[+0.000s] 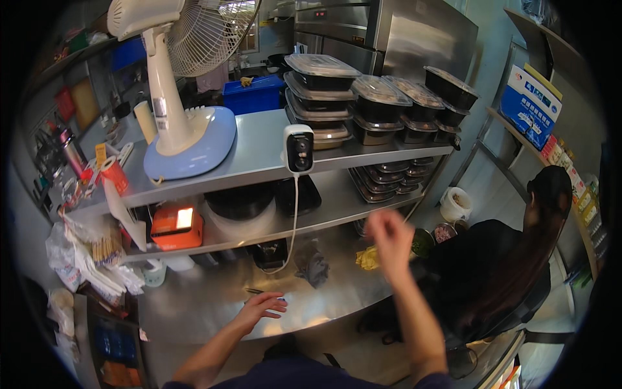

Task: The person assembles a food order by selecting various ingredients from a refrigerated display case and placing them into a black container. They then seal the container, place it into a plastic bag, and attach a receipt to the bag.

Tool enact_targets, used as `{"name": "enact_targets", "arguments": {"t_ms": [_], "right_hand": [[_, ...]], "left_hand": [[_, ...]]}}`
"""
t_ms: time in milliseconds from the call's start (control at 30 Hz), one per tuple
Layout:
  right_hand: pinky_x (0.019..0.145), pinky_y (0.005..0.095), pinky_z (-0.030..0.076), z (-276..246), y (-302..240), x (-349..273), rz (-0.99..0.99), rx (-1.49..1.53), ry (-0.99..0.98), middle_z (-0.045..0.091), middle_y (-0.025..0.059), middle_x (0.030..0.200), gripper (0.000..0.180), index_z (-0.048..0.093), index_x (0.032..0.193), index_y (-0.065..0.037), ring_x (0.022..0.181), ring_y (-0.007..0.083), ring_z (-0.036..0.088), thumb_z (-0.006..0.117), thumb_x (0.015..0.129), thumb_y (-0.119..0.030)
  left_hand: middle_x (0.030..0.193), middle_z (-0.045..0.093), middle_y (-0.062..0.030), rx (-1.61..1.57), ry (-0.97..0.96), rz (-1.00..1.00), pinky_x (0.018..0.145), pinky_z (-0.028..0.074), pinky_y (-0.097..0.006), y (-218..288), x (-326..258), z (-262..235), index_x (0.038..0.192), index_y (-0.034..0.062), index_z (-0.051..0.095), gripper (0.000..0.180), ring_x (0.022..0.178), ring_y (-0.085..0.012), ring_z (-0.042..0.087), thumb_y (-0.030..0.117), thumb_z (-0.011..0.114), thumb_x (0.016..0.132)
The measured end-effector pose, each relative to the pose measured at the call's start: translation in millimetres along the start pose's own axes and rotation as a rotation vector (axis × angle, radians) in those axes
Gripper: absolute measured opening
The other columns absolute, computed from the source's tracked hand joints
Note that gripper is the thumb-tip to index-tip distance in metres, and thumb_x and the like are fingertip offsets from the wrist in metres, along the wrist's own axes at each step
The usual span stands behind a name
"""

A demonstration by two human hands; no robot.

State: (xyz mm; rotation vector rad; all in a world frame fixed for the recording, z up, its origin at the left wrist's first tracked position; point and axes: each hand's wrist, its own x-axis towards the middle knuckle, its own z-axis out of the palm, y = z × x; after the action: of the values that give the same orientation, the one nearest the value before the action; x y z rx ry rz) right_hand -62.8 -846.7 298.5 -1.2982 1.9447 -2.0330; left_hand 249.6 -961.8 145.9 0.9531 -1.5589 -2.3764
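My left hand (261, 310) hovers low over the near part of the steel counter (188, 305), its fingers stretched out and nothing seen in its grasp. A slim dark object (254, 291) lies just beyond it, too small to name. My right hand (391, 243) is raised higher, by the lower shelf's right end, its fingers bent and smeared by motion; whether they hold anything is unclear. Just left of that hand lies a crumpled yellow cloth (367, 259). A crumpled dark grey cloth (313, 266) rests mid-counter.
Lidded takeaway containers (322, 100) stack on the upper shelf (259, 146), beside a fan (178, 129) and a small white camera (299, 149) with a dangling cable. Below stands an orange device (177, 227). A person in black (492, 272) crouches or sits close at right, near a white bucket (456, 203).
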Motion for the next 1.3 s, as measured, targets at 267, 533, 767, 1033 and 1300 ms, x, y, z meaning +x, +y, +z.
{"name": "enact_targets", "arguments": {"t_ms": [267,533,767,1033,1300], "right_hand": [[0.072,0.0443,0.064,54,-95,266,0.436,0.511,0.038,0.062,0.0267,0.106,0.047,0.037,0.127,0.011,0.086,0.0393,0.071,0.054,0.099,-0.022],[0.049,0.0198,0.052,-4,-39,381,0.299,1.006,-0.210,0.059,0.0074,0.066,0.006,0.054,0.079,-0.004,0.058,0.0121,0.061,0.059,0.083,-0.003],[0.068,0.0263,0.049,-19,-162,107,-0.115,0.577,-0.164,0.054,0.0057,0.072,0.013,0.051,0.083,-0.002,0.066,0.0126,0.055,0.058,0.094,-0.006],[0.055,0.0255,0.055,104,-52,-185,0.790,0.883,-0.739,0.065,0.0080,0.084,0.019,0.046,0.096,-0.006,0.067,0.0146,0.068,0.063,0.092,0.001],[0.058,0.0291,0.051,192,244,-185,0.698,-0.175,-0.318,0.066,0.0050,0.060,0.023,0.071,0.084,-0.003,0.059,0.0123,0.065,0.065,0.093,-0.023]], "left_hand": [[0.114,0.068,-0.0144,-0.104,0.159,0.125,0.086,0.056,-0.035,10,-18,-34,0.131,-0.0013,0.054,0.039,0.104,-0.0222,0.067,0.025,0.054,0.102],[0.114,0.068,-0.0145,-0.085,0.174,0.170,0.087,0.056,-0.036,15,-31,-11,0.132,0.0007,0.055,0.039,0.103,-0.0229,0.067,0.025,0.054,0.101],[0.137,0.053,-0.0196,-0.231,0.118,0.372,0.093,0.054,-0.044,51,-98,26,0.150,0.0049,0.031,0.076,0.122,-0.0305,0.057,0.047,0.061,0.094],[0.142,0.050,-0.0173,-0.760,0.547,0.430,0.104,0.045,-0.047,11,-145,29,0.149,0.0053,0.033,0.080,0.128,-0.0305,0.052,0.040,0.072,0.089],[0.127,0.059,-0.0136,-0.392,0.827,0.112,0.098,0.048,-0.039,-183,-102,-181,0.135,0.0017,0.047,0.059,0.117,-0.0248,0.058,0.016,0.075,0.086]]}}
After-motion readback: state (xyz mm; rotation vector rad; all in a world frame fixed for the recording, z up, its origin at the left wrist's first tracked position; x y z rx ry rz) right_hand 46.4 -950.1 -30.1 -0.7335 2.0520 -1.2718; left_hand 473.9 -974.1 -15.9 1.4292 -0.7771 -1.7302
